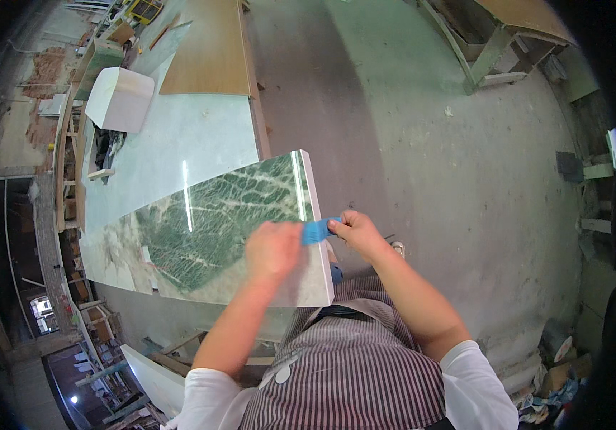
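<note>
A glossy green marble slab with white veins lies on a pale workbench, its white right edge facing me. My left hand rests as a loose fist on the slab's near right corner. My right hand is just off the slab's edge and pinches a small blue piece, possibly cloth or tape. The blue piece stretches between my two hands; whether my left hand also grips its far end is hidden.
A white box and a long wooden board lie farther along the bench. Dusty concrete floor spreads to the right, with a wooden frame at the top right and scrap at the lower right.
</note>
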Demonstrator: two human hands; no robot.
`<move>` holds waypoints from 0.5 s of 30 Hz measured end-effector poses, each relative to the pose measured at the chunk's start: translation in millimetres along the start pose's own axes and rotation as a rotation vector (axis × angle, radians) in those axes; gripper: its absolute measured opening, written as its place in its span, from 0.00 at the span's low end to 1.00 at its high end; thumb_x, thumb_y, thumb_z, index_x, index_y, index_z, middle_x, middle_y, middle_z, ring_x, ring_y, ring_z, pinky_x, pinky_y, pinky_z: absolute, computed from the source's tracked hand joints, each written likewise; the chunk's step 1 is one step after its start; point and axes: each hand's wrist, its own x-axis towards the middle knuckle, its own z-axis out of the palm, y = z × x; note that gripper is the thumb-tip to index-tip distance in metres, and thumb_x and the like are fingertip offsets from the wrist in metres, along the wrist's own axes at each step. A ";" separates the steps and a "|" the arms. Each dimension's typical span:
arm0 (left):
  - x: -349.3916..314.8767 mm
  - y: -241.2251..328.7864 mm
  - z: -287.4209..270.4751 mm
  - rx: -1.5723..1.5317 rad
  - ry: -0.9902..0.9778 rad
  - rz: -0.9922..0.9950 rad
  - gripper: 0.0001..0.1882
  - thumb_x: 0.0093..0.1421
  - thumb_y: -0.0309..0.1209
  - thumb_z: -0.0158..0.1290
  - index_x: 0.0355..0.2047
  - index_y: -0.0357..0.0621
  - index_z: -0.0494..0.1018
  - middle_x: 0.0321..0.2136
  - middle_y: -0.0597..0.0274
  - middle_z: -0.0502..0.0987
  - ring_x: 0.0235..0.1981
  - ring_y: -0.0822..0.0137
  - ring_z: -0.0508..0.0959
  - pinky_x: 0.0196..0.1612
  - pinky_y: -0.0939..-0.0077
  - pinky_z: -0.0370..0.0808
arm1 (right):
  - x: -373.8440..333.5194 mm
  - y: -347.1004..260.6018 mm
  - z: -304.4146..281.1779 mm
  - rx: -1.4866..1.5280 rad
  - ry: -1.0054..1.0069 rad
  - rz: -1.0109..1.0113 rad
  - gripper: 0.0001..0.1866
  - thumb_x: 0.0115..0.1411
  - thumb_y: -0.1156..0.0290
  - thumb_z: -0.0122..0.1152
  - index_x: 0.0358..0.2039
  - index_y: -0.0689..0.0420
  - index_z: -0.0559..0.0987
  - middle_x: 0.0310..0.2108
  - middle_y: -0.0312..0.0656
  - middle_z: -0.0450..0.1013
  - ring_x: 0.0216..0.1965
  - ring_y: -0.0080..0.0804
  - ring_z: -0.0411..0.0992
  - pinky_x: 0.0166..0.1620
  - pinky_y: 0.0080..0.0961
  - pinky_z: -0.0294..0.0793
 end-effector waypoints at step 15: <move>61.5 -2.2 -10.8 -0.014 0.060 0.070 0.17 0.64 0.39 0.47 0.22 0.42 0.73 0.20 0.50 0.75 0.26 0.46 0.75 0.31 0.52 0.71 | 62.2 -37.0 -3.7 -0.064 0.073 -0.023 0.19 0.57 0.54 0.63 0.22 0.58 0.73 0.20 0.36 0.69 0.20 0.21 0.63 0.24 0.24 0.63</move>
